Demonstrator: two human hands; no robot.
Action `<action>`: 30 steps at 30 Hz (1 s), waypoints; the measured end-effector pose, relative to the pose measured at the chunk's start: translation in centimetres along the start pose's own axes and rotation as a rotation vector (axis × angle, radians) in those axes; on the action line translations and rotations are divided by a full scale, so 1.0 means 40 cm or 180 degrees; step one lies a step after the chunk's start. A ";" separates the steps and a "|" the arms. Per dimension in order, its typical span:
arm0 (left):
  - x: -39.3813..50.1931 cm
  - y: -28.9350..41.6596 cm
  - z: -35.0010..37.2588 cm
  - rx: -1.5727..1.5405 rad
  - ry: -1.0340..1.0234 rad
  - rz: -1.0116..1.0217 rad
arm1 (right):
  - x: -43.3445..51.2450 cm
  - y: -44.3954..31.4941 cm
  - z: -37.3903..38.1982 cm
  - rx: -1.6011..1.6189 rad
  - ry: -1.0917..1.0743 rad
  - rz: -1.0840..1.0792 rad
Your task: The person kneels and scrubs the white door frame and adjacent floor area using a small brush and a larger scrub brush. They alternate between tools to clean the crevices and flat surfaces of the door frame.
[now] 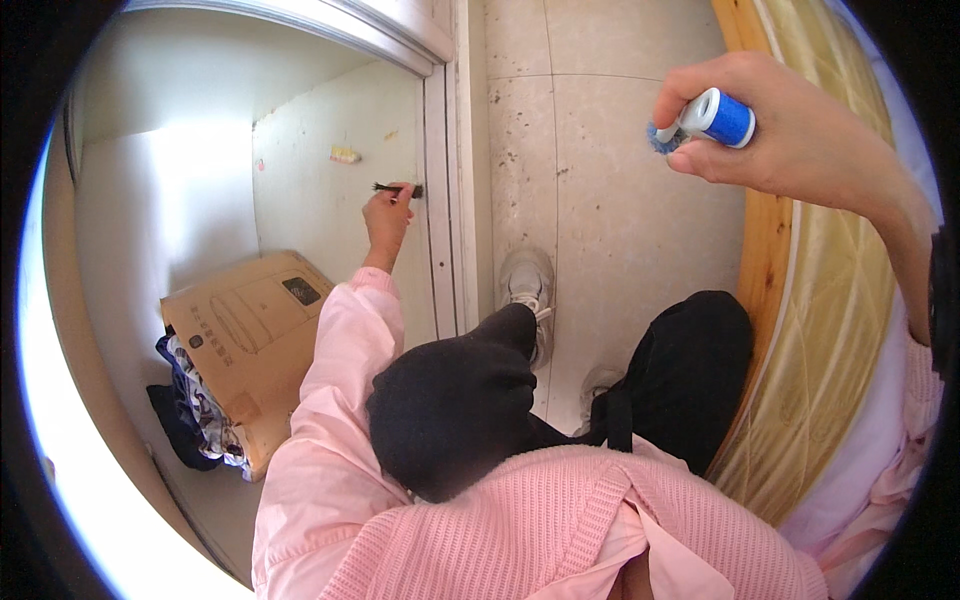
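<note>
My left hand (pixel 388 220) reaches inside a white cabinet, close to the rail of its door opening. Its fingers grip a small black bristly item (pixel 389 188), too small to tell exactly; dark bristle-like strands stick out past the fingers on the left. On the cabinet floor beyond lies a small yellow-and-white object (pixel 345 154). High on the right, above the tiled floor, my right hand (pixel 757 127) holds a blue-and-white spool-like cylinder (pixel 730 118). A bluish fuzzy tuft (pixel 663 139) shows between thumb and fingers of that hand.
A brown cardboard box (pixel 247 337) stands in the cabinet, with patterned and dark cloth (pixel 191 405) beside it. The cabinet's door rail (pixel 441 247) runs along the opening. Dark specks mark the tiled floor (pixel 600 225). A wooden bed edge (pixel 765 247) with yellow fabric (pixel 832 315) borders the right.
</note>
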State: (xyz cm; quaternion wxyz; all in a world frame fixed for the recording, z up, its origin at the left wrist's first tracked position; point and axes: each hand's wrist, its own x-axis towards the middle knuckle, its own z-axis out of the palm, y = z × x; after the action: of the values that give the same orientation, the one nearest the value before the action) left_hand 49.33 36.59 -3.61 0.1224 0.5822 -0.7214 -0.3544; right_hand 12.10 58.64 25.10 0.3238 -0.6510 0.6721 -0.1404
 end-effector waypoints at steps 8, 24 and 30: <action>-0.119 -0.081 0.047 0.1783 -0.0395 0.0385 | -0.017 0.012 0.016 -0.0167 0.0162 0.0294; 0.143 -0.050 -0.014 -0.0407 0.0688 -0.0127 | -0.014 0.052 0.016 -0.0062 -0.0028 0.0224; 0.199 -0.077 0.052 -0.0511 0.0426 0.0212 | -0.017 0.074 0.017 -0.0112 -0.0065 0.0051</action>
State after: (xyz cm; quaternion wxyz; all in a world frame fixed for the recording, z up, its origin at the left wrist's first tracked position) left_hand 48.12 29.77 -9.02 0.2282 0.5686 -0.6999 -0.3672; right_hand 10.16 59.79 22.93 0.3203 -0.6525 0.6763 -0.1193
